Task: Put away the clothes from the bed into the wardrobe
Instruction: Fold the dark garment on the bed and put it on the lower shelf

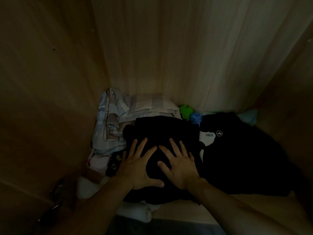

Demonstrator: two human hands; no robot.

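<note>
Hands lie flat with fingers spread, left hand and right hand gripping nothing as they press the black garment onto the wardrobe shelf; even downward pressure should seat it beside the folded plaid cloth.

Blue packet half hidden behind black garment, print unreadable.

Brightness: very dim, brownish overall.
Light source: faint, from the upper right, palest on the wooden back panel of the wardrobe.
Shadows: left wooden side wall and the folded black garment lose nearly all detail.
Sharpness: soft, grainy.
Distortion: wide-angle bending at the edges.
</note>
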